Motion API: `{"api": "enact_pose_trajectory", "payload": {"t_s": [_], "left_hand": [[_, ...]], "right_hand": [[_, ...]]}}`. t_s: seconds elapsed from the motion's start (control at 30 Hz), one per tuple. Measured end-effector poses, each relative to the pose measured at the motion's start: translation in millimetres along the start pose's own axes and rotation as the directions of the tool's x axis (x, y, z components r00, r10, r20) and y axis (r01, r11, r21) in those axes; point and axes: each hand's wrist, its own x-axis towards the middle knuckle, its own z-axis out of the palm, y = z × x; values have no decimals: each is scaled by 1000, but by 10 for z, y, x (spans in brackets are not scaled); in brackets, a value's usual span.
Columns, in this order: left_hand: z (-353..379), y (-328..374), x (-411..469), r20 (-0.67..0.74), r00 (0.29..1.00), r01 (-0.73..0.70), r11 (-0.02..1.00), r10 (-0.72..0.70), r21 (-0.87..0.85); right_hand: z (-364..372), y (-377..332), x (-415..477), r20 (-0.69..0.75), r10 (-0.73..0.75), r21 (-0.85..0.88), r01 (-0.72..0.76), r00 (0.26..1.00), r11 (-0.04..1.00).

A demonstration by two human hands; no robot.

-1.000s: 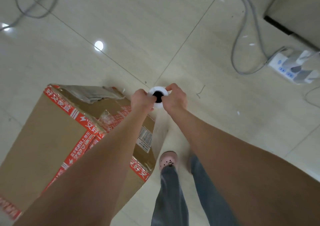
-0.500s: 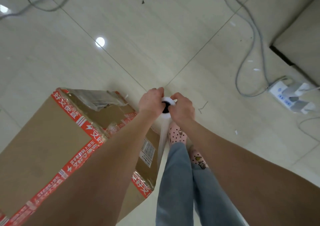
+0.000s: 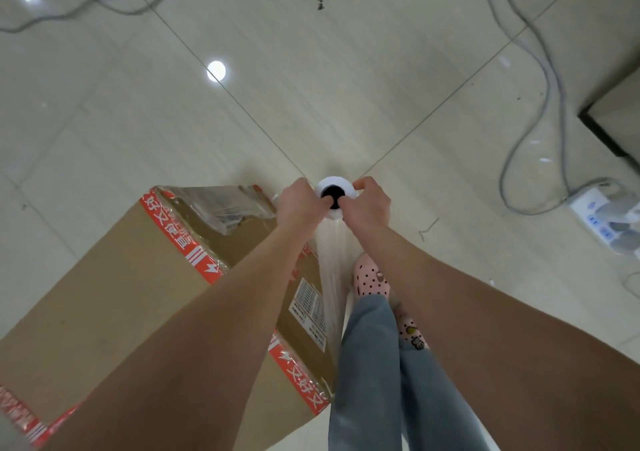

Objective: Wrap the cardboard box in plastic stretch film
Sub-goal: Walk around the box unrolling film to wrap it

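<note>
I hold the roll (image 3: 336, 182) upright between both hands, its white end ring and black core facing up toward me. My left hand (image 3: 297, 205) grips the roll's left side with curled fingers, and my right hand (image 3: 369, 204) grips the right side, thumb at the edge of the core. A sheet of film (image 3: 330, 277) runs from the roll down along the near corner of the box (image 3: 121, 295). The box stands on the floor (image 3: 311, 87) to my left, just beside my legs. Red printed tape (image 3: 194, 253) runs along its edges, a white label (image 3: 308, 307) sits on the side facing me, and crumpled clear plastic lies on its top near the far corner. My pink shoe (image 3: 371, 277) rests on the floor to the right of the film. A power strip (image 3: 601, 224) with a grey cable (image 3: 550, 80) lies well apart at the far right.
</note>
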Motion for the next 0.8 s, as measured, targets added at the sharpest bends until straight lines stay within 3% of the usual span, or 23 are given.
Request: {"api": "enact_pose_trajectory", "payload": {"t_s": [0.13, 0.2, 0.3, 0.43, 0.6, 0.7, 0.8], "left_hand": [[-113, 114, 79, 26, 943, -328, 910, 333, 252], [-146, 164, 132, 63, 913, -401, 856, 404, 327], [-178, 148, 202, 42, 941, -336, 908, 337, 251], [-221, -14, 284, -70, 992, -112, 992, 107, -62], [-302, -203, 399, -9, 987, 144, 913, -160, -381], [-377, -257, 440, 4, 995, 96, 952, -99, -292], [-436, -213, 463, -90, 985, -146, 989, 144, -15]], "right_hand": [[34, -57, 9, 31, -8, -69, 10, 1000, 998], [38, -85, 31, 29, -29, -133, 33, 999, 991], [35, -101, 36, 15, -108, -196, 109, 994, 974], [115, -210, 28, 41, -58, -105, 62, 998, 993], [306, -477, 108, 66, -72, -54, 76, 995, 996], [376, -574, 140, 63, -105, -104, 111, 992, 988], [415, -633, 157, 64, -121, -145, 129, 991, 981]]}}
